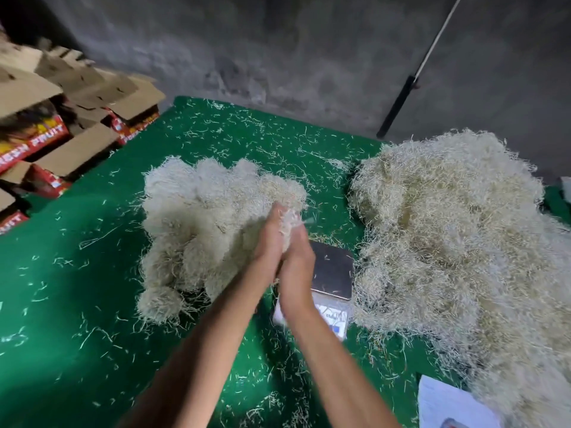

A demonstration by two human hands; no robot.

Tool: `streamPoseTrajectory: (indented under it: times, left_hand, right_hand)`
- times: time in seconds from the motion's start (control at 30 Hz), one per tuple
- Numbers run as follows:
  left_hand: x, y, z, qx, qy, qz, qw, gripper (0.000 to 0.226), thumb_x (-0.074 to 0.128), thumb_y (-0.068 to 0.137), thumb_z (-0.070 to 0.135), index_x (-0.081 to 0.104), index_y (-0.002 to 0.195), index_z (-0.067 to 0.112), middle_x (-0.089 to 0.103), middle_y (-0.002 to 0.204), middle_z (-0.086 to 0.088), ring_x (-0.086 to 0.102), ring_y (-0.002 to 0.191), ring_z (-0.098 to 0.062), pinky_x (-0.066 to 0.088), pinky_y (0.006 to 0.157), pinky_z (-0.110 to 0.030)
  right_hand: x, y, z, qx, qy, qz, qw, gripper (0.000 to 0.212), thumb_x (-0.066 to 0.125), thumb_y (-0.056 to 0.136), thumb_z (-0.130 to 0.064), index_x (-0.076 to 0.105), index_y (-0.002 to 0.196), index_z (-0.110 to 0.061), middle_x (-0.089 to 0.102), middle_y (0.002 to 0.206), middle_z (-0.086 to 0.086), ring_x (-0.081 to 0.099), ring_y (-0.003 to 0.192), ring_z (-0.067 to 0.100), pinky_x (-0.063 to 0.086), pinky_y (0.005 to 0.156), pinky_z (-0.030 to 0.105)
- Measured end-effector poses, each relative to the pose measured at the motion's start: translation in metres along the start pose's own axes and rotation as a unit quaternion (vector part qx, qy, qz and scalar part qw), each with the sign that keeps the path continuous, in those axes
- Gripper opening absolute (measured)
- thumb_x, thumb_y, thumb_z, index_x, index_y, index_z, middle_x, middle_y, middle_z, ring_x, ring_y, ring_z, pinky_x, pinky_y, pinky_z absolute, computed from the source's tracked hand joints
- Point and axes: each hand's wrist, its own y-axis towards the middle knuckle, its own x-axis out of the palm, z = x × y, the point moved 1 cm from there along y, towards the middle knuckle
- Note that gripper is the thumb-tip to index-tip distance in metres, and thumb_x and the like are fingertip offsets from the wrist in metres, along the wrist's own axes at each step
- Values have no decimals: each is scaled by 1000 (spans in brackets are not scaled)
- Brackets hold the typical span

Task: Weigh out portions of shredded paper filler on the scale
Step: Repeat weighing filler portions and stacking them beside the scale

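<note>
Green felt, fluffy (stringy) paper clumps

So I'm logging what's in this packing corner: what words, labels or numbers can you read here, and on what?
"FRUIT": red band on the cardboard boxes stacked at left; the word before it is cut off and blurred.
"UIT": partial, on a lower box at the left edge.
Scale display: too blurred to read.
White paper sheet at lower right: no legible text.

scale is hemmed by a clump pile at left and a big filler heap at right; near cloth lies open, boxes far left.
</note>
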Motion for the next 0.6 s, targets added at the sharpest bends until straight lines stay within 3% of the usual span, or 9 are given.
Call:
streamPoseTrajectory:
  times: [0.07, 0.17, 0.23, 0.27, 0.37, 0.43, 0.5, 0.6]
  left_hand:
    - [-7, 5, 2, -9, -20, 17, 1000, 40, 38, 108, 42, 64, 97, 15, 62, 92, -4, 62, 78, -12, 53, 73, -23]
    - [-1, -9, -17, -66, -122, -47, 989, 27, 44, 105, 47, 62, 95, 29, 67, 94, 6, 68, 84, -6, 53, 78, -26]
    - [-13, -5, -12, -87, -207, -35, 974, 40, 48, 98, 60, 67, 95, 25, 71, 91, -1, 71, 85, -14, 56, 81, -33]
    - [-22, 1, -8, -84, -219, -17, 972, 45, 46, 97, 64, 67, 93, 23, 69, 87, -2, 70, 80, -15, 55, 77, -32]
    - [-33, 7, -14, -70, -263, 37, 961, 38, 48, 98, 59, 68, 94, 26, 67, 92, -2, 68, 80, -13, 51, 69, -29]
    - [-20, -1, -41, -89, -332, 22, 939, 39, 53, 99, 51, 78, 98, 21, 71, 99, -6, 72, 92, -15, 51, 85, -35]
    - [-14, -6, -57, -115, -342, -2, 933, 41, 50, 101, 48, 76, 115, 19, 72, 119, -9, 69, 112, -19, 46, 107, -43]
    - [-32, 2, -46, -144, -338, 33, 930, 55, 50, 95, 62, 72, 121, 20, 70, 124, -17, 67, 115, -32, 46, 106, -51]
  right_hand:
    - [10, 2, 7, -27, 11, 4, 1000, 35, 43, 103, -45, 72, 113, -28, 72, 114, -14, 64, 106, 0, 48, 94, 31]
    - [-8, 34, -6, -48, -30, 36, 998, 25, 55, 104, -35, 79, 96, -29, 73, 93, -16, 65, 89, 1, 53, 90, 33]
    - [-11, 29, 0, -91, -84, -14, 992, 22, 60, 99, -20, 79, 106, -27, 74, 109, -12, 66, 104, 1, 52, 102, 36]
    - [-8, 19, 7, -123, -126, -43, 983, 30, 59, 94, -14, 76, 118, -19, 72, 123, -7, 62, 119, 3, 46, 111, 38]
    - [4, -6, 30, -223, -218, -112, 943, 52, 53, 88, -18, 62, 139, -15, 58, 145, -6, 46, 139, 3, 30, 123, 35]
    - [-1, 14, 23, -186, -239, -93, 949, 44, 52, 98, -35, 63, 138, -21, 62, 137, -10, 51, 128, -5, 39, 116, 34]
    - [-12, 29, 15, -153, -264, -92, 948, 36, 55, 104, -40, 67, 134, -23, 60, 136, -10, 50, 128, -3, 39, 115, 35]
    - [-18, 27, 25, -176, -277, -160, 931, 38, 50, 106, -23, 57, 143, -22, 46, 154, -6, 36, 146, 8, 28, 123, 37]
